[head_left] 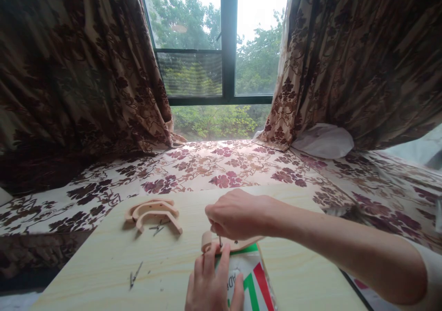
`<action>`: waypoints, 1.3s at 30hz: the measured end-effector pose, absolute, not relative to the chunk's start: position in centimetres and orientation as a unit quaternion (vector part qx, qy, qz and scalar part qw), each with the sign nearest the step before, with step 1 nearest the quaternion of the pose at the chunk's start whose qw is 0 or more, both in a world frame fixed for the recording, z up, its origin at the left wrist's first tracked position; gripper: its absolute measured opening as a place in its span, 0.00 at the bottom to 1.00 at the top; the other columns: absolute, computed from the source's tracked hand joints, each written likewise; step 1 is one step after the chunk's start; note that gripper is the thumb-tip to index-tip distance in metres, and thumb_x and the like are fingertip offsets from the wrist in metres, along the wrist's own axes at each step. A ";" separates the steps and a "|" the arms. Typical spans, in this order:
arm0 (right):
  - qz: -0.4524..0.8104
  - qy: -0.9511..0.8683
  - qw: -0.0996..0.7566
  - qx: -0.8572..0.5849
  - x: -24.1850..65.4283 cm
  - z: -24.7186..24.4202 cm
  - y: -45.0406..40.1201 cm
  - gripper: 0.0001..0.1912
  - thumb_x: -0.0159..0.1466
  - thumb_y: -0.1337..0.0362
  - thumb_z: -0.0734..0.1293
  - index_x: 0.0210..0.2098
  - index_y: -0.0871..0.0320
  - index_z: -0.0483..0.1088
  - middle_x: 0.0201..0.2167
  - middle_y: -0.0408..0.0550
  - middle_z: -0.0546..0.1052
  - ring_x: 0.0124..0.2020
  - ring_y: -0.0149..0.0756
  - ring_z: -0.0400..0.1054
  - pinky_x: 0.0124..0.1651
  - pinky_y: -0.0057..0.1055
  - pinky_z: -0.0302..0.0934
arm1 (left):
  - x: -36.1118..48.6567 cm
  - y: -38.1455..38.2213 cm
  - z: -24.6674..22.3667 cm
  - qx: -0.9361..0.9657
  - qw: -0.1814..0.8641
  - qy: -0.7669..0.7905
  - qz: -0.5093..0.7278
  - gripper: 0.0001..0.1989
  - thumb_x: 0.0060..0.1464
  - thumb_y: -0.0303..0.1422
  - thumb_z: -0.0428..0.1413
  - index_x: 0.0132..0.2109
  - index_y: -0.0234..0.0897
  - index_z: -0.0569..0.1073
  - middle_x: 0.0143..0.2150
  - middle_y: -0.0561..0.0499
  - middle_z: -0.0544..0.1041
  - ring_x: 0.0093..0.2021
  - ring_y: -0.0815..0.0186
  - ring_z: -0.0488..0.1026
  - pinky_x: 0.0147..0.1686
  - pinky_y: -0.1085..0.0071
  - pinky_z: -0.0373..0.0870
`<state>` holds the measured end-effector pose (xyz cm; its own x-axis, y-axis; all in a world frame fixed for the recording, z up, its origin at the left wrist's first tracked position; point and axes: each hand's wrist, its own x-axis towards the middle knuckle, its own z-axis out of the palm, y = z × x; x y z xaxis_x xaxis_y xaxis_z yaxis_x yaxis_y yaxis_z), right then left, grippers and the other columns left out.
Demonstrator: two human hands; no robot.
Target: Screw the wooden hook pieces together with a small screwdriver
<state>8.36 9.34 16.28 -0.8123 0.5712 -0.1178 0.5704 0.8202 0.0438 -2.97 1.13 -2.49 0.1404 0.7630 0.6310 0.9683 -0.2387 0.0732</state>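
Note:
My right hand (233, 214) is closed in a fist around a screwdriver, its handle hidden in the fingers. The thin metal shaft (220, 241) points down at a curved wooden piece (247, 244). Below it, my left hand (209, 279) presses and steadies that wooden piece with its fingertips close to the shaft. A dark hole shows in the wood to the right. Beneath lies a flat package (247, 279) printed white, green and red, partly covered by my left hand.
Several curved wooden pieces (157, 213) lie together at the left of the pale wooden table (103, 251). Small dark screws (135, 275) are scattered nearby. Beyond the table is a flowered cover (221, 164) below a window. A white plastic bag (324, 141) sits by the right curtain.

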 end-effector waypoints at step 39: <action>0.013 0.956 0.103 0.275 8.4 17.2 8.9 0.09 0.57 0.69 0.60 0.34 0.60 0.72 0.27 0.48 0.75 0.21 0.28 0.60 0.21 0.27 0.45 | -2.9 1.1 -2.7 -0.733 0.176 -0.598 -0.272 0.22 0.51 0.36 0.46 0.55 0.42 0.64 0.55 0.49 0.66 0.48 0.60 0.63 0.42 0.64 0.66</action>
<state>8.36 8.89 17.15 -0.8275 0.5284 -0.1896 0.5230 0.8484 0.0818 -2.91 1.14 -2.71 0.1358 0.7813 0.6093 0.9726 -0.2222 0.0683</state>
